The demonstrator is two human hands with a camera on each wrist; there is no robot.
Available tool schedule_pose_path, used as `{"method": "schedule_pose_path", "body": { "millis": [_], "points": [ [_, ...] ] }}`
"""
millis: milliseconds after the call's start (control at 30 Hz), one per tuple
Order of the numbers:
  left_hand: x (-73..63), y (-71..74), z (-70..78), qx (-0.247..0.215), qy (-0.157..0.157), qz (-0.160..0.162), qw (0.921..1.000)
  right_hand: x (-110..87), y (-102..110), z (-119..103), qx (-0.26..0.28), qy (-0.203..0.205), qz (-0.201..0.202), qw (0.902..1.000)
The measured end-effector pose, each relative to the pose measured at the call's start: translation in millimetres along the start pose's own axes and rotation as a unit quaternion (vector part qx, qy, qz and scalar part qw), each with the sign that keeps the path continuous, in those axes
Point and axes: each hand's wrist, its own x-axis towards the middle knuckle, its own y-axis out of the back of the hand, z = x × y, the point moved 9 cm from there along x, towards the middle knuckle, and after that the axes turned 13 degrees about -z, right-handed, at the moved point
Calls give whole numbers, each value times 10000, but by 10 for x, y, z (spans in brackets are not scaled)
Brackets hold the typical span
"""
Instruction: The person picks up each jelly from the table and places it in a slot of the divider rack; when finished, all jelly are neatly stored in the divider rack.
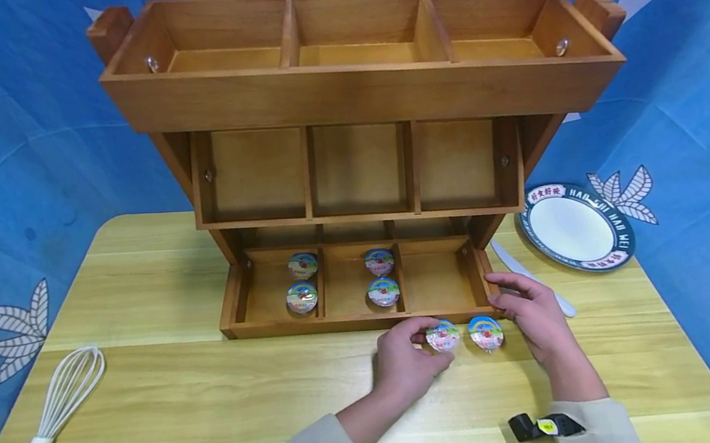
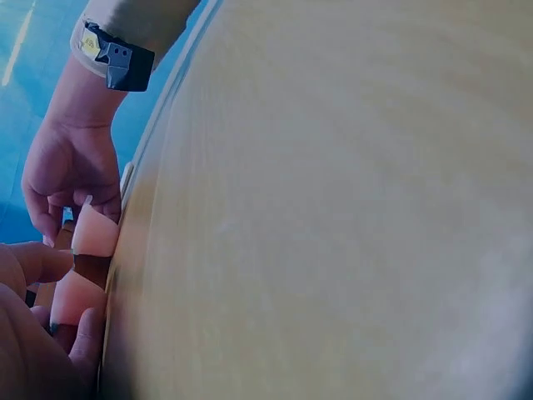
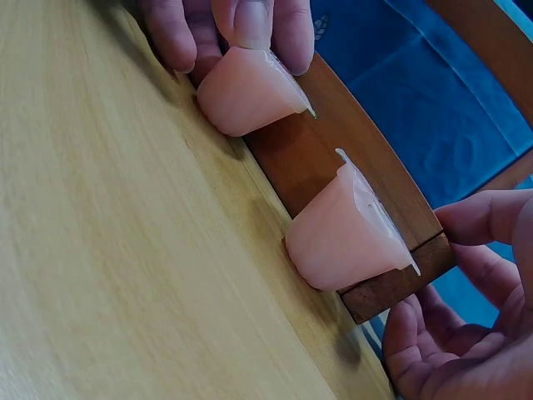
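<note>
Left hand (image 1: pixel 409 365) pinches a pink, tapered plastic cup with printed lid (image 1: pixel 442 335); right hand (image 1: pixel 534 313) touches brown wooden rack (image 1: pixel 364 91), grip unclear; light side pressure should avoid denting.

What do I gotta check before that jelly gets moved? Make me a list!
1. Left hand holding a jelly: ok, fingers pinch it.
2. Other jelly upright: ok, it stands by itself.
3. Room in the bottom tray's right compartment: ok, no jelly there.
4. Right hand touching the tray: ok, at its right front corner.
5. Right hand's grip firm: cannot tell.
6. Knife well away from that hand: not ok, it lies close beside it.
</note>
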Motion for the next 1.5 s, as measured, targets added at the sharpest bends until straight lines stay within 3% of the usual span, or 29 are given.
{"method": "schedule_pose_path", "body": {
  "millis": [333, 733, 933, 1067, 1333, 1500],
  "points": [
    [-6, -18, -9, -25, -60, -22, 10000, -5, 4, -3, 85, 58, -2, 9999],
    [-50, 80, 48, 437, -8, -189, 9989, -2, 0, -6, 100, 75, -48, 9999],
    [-25, 140, 195, -2, -175, -475, 9987, -5, 3, -20, 16, 70, -31, 10000],
    [27, 181, 334, -309, -399, -553, 9972, -4, 4, -29, -10, 92, -36, 10000],
    [245, 232, 602, -224, -876, -399, 9951, -4, 0, -43, 29, 213, -46, 9998],
    [408, 214, 702, -184, -961, -298, 9948, -8, -4, -35, 72, 208, -59, 9997]
  ]
}}
